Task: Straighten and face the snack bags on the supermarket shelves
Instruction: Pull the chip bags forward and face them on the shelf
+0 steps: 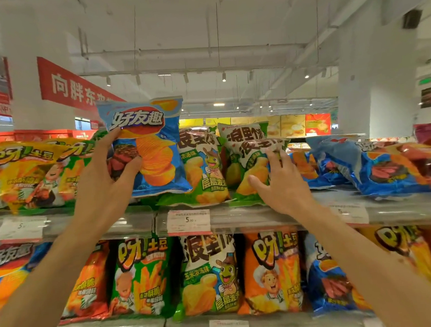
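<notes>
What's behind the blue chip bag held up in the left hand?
Behind the blue chip bag, gripped by the left hand, a green bag's edge shows; the rest is covered.

Supermarket interior: white ceiling [198, 22] with exposed pipes, track spotlights and recessed lights on. Thick white pillar [378, 78] at right, another pillar [38, 81] at left beside a red banner [74, 89] with white characters. Green exit sign [425, 80] far right, yellow display boxes [292, 125] in the back.
</notes>
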`<state>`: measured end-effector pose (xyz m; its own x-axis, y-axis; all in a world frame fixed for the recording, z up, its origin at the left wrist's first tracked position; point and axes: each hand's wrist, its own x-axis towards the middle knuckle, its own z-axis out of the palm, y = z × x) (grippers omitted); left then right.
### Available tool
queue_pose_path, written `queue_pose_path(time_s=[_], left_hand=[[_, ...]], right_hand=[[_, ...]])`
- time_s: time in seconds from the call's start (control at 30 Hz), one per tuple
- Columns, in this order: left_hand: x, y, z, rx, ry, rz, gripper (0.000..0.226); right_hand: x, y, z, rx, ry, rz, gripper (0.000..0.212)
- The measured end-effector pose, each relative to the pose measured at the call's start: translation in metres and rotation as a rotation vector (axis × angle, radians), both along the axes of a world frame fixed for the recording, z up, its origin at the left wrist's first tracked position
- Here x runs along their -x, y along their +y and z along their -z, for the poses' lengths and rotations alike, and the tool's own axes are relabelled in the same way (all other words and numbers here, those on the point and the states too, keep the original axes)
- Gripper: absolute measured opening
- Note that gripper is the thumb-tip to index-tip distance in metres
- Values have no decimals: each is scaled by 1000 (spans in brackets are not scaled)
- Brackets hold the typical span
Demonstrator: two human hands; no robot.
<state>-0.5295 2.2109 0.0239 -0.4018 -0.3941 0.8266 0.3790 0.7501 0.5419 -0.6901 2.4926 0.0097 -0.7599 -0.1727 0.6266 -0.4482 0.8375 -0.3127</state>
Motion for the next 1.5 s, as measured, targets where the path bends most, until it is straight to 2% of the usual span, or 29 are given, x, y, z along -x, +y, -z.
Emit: queue_pose_path(time_s=[0.13, 0.3, 0.4, 0.47, 0.57, 0.63, 0.7, 0.77, 0.83, 0.9, 1.0, 1.07, 1.1, 1.2, 1.3, 1.4, 1.5], left_hand=[[7, 2, 1, -8, -20, 24, 60], [9, 5, 4, 5, -8, 11, 59], [7, 8, 3, -1, -8, 14, 59], [7, 11, 3, 2, -4, 31, 59], [8, 21, 3, 3, -2, 59, 60], [11, 31, -1, 9, -3, 75, 60], [14, 44, -4, 26, -1, 98, 61], [20, 62, -7, 63, -3, 128, 61], [29, 84, -9, 106, -4, 160, 62], [43, 106, -10, 141, -19, 204, 64], [67, 139, -10, 185, -48, 261, 67], [81, 158, -8, 192, -78, 286, 68], [86, 167, -7, 192, -91, 306, 68], [99, 185, -8, 191, -136, 355, 69], [108, 195, -8, 171, -165, 393, 65], [121, 195, 0, 421, -148, 144, 62], [141, 191, 14, 565, -308, -23, 63]], right_hand=[[10, 4, -4, 6, 51, -106, 82], [23, 3, -8, -212, -117, -49, 85], [25, 4, -11, -222, -138, -59, 86], [23, 5, -8, -118, -88, -122, 82], [16, 11, -8, 203, -12, -294, 75], [8, 19, -14, 399, -9, -370, 63], [0, 29, -24, 504, 13, -385, 50], [-9, 39, -34, 544, 2, -421, 36], [-16, 47, -40, 552, -57, -475, 33], [-17, 51, -42, 567, -146, -540, 52], [-15, 58, -42, 586, -257, -581, 93], [-13, 67, -40, 549, -265, -543, 105], [-11, 72, -38, 547, -261, -523, 103], [0, 91, -35, 650, -261, -511, 75], [11, 116, -35, 725, -229, -520, 60], [25, 144, -38, 783, -165, -477, 58], [34, 160, -36, 767, -155, -389, 55]])
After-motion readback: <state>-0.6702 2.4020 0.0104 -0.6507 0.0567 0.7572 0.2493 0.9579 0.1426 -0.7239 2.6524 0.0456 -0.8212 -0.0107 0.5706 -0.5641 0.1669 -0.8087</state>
